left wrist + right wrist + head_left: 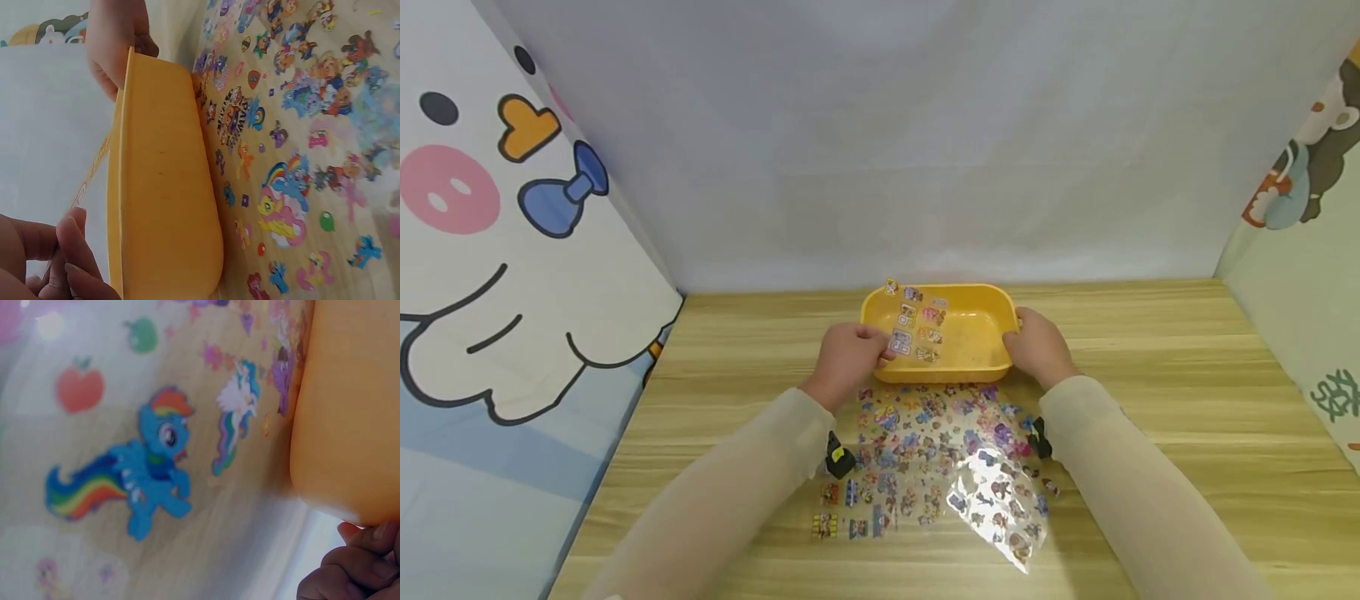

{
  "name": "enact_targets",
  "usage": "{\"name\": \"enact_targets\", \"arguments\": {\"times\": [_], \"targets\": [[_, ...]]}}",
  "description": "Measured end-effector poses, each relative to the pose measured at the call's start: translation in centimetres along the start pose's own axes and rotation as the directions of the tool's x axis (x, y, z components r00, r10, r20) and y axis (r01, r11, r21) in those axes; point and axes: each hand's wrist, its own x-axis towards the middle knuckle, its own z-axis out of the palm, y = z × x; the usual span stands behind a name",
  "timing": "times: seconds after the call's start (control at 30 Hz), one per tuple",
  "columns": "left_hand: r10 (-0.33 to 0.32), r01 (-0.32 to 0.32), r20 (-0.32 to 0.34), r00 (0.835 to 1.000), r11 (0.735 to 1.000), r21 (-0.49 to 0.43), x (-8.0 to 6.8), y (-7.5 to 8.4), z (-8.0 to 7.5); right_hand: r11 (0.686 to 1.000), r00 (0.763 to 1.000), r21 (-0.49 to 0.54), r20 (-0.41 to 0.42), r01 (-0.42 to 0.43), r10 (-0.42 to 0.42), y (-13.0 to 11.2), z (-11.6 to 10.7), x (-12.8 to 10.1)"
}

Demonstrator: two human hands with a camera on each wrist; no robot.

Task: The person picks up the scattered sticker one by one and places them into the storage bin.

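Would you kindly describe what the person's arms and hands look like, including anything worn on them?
Both arms wear long, thin, pale cream sleeves that look slightly sheer and reach to the wrists. The left hand and right hand are bare, with no gloves, and no rings or watch show. A small black device with a yellow patch sits at the left wrist, and a similar black one at the right wrist.

Your head camera looks down from above; both wrist cameras sit close, sharing the yellow tray (pixel 937 332) and sticker sheets (pixel 936 442).
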Motion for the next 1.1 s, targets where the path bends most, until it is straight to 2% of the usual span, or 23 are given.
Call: {"name": "enact_targets", "arguments": {"times": [0.2, 0.37, 0.5, 0.6, 0.87, 0.93, 1.1], "targets": [[0.004, -0.004, -0.016, 1.0, 1.0, 0.011, 0.6, 0.8, 1.2, 1.0, 1.0, 0.0, 0.001, 0.011, -0.011, 0.0, 0.0, -0.1], [0.013, -0.013, 0.002, 1.0, 0.999, 0.048, 0.9, 1.4, 2.0, 1.0, 1.0, 0.005, -0.003, 0.023, -0.023, -0.1, 0.0, -0.2], [0.017, -0.017, 0.003, 1.0, 0.989, 0.144, 1.1, 1.7, 2.4, 1.0, 1.0, 0.006, -0.007, 0.024, -0.024, -0.2, 0.0, -0.2], [0.009, -0.01, 0.005, 1.0, 0.97, 0.242, 1.1, 2.1, 2.6, 1.0, 1.0, 0.003, -0.007, 0.021, -0.021, -0.3, 0.0, -0.2], [0.029, -0.04, 0.031, 0.999, 0.898, 0.439, 1.3, 2.9, 3.0, 1.0, 1.0, 0.01, -0.002, 0.011, -0.011, -0.2, 0.0, -0.2], [0.063, -0.069, 0.029, 0.998, 0.862, 0.501, 1.4, 2.9, 2.9, 1.0, 1.0, 0.012, 0.002, 0.009, -0.009, -0.2, 0.0, -0.1], [0.166, -0.134, 0.014, 0.986, 0.74, 0.659, 1.4, 2.5, 2.5, 1.0, 1.0, 0.016, 0.008, 0.003, -0.003, -0.1, -0.1, -0.1]]}}
